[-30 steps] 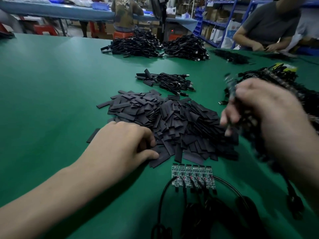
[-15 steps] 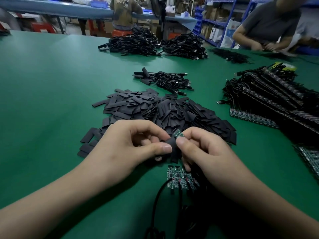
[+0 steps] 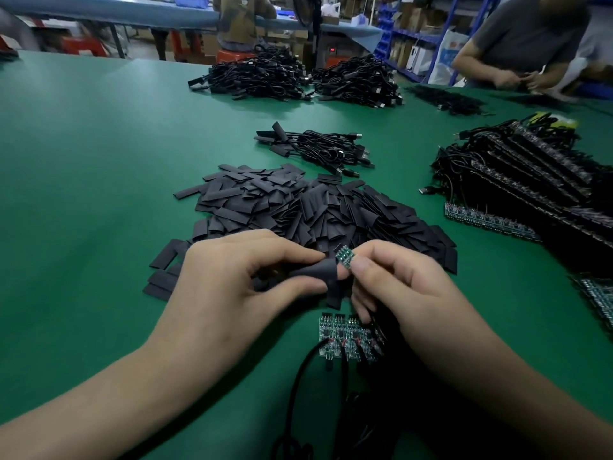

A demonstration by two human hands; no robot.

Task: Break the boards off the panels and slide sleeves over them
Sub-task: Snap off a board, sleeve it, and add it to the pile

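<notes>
Clearly, left hand pinches a limp black sleeve; right hand pinches a green board.

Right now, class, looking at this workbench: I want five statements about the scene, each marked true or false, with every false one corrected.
1. The left grip pinches a black sleeve. True.
2. The right grip pinches a green board. True.
3. The green board sits fully inside the black sleeve. False: its green face shows outside the sleeve's mouth.
4. The pile of loose sleeves lies between the person and the two grips. False: it lies beyond them, farther up the table.
5. A panel of joined boards lies on the table just below the grips. True.
</notes>
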